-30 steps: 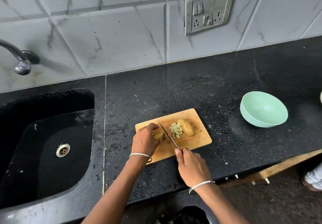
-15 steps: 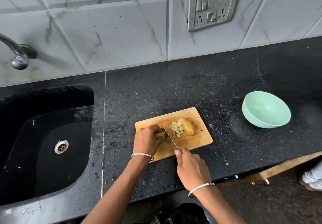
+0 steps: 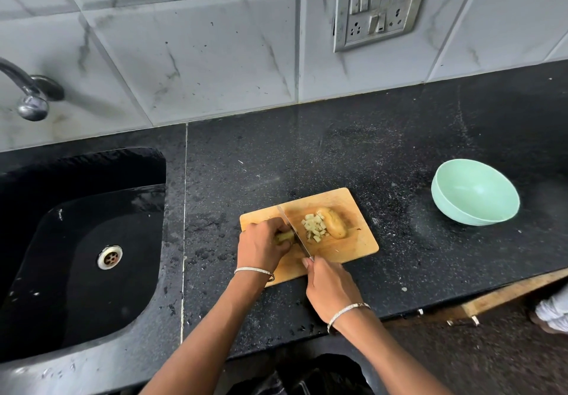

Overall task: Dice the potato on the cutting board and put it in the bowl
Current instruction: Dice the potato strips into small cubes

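Black worktop (image 3: 307, 154) by the sink (image 3: 92, 241) bears the cutting board (image 3: 359, 244), dicing about half done: the left hand (image 3: 261, 250) curls its fingers over what seems a potato piece (image 3: 284, 236), the right hand (image 3: 330, 287) grips the knife (image 3: 293, 231) set against it, cubes (image 3: 313, 227) and an uncut half (image 3: 333, 222) lie alongside, and the bowl (image 3: 461, 185) stands well apart, empty.

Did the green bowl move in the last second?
No. The bowl sits at the same place on the counter, off the cutting board's right end, with the same gap; only the camera shifted.
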### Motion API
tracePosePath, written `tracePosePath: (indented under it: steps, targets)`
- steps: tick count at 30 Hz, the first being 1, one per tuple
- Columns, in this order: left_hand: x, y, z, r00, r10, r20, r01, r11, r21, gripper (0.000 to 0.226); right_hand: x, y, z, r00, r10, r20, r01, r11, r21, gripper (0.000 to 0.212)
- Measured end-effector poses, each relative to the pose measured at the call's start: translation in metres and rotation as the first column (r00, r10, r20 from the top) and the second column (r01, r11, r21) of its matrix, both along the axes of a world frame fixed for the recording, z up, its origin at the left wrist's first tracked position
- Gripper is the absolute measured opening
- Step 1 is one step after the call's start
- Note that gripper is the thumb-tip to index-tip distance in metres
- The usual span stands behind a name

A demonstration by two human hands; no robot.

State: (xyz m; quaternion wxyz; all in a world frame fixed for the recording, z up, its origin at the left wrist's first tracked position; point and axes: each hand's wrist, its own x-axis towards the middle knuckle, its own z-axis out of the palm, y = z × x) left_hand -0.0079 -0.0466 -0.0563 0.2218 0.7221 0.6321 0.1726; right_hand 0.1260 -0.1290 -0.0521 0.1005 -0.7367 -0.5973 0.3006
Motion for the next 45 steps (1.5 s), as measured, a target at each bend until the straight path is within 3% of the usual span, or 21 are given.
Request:
tracePosePath:
  steps: [10, 37, 41, 45]
  targets:
    - [-0.002, -0.001, -0.002, 0.999, 0.024, 0.034, -0.025, 1.000, 0.001, 0.022, -0.012, -0.007, 0.000, 0.990, -0.037, 0.135, 0.040, 0.999, -0.018, 0.036]
    - [-0.008, -0.005, -0.014, 0.996, -0.023, 0.090, 0.020, 0.999, 0.030, 0.031, 0.003, -0.017, 0.005, 0.998, -0.045, 0.037, 0.042, 0.996, 0.079, 0.037]
    - [-0.003, -0.003, -0.014, 0.998, -0.055, 0.016, 0.053, 0.996, 0.074, 0.044, 0.011, -0.016, 0.003, 0.997, -0.081, 0.001, 0.080, 0.993, 0.092, 0.035]
    - [0.007, 0.003, -0.009, 0.994, 0.002, -0.105, 0.006, 0.997, 0.076, 0.040, 0.016, -0.017, 0.003, 0.998, -0.059, -0.003, 0.059, 0.995, 0.084, 0.037]
